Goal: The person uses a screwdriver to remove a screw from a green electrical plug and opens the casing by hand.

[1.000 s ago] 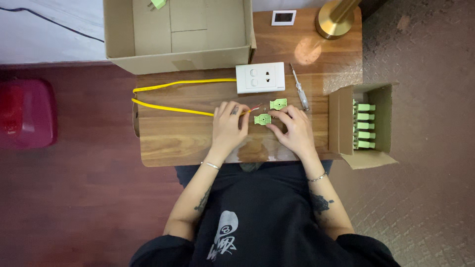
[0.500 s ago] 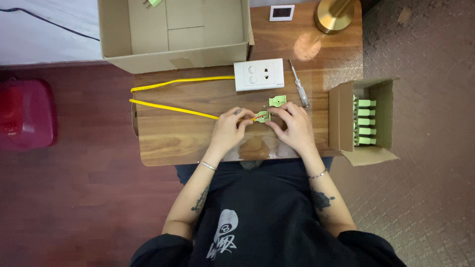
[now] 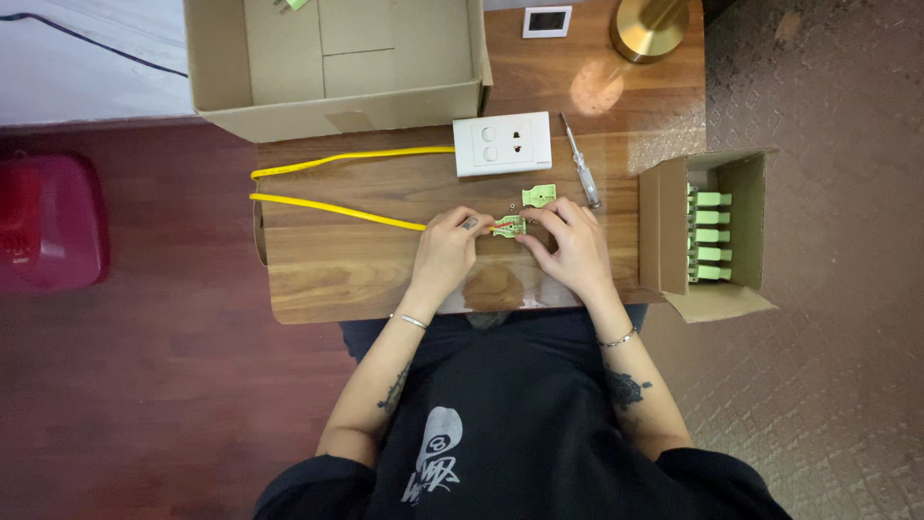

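Note:
My left hand point(image 3: 449, 252) pinches the end of a yellow cable point(image 3: 327, 206) and presses it into a small green plug body point(image 3: 510, 226). That plug body is gripped by my right hand point(image 3: 572, 247) from the right side. Both hands rest on a wooden table point(image 3: 327, 274) in front of me. A second green plug piece point(image 3: 539, 195) lies loose just beyond my right hand. The yellow cable loops off to the left and back toward a white wall socket plate point(image 3: 502, 143).
A screwdriver point(image 3: 581, 161) lies right of the socket plate. A small open carton point(image 3: 707, 236) with several green plugs stands at the table's right edge. A large open cardboard box point(image 3: 332, 63) sits at the back, with a brass lamp base point(image 3: 650, 27) and a red container point(image 3: 48, 221) on the floor left.
My hands have closed in together on the green plug body, and my left hand has brought the yellow cable end up to it. The loose green piece has stayed put.

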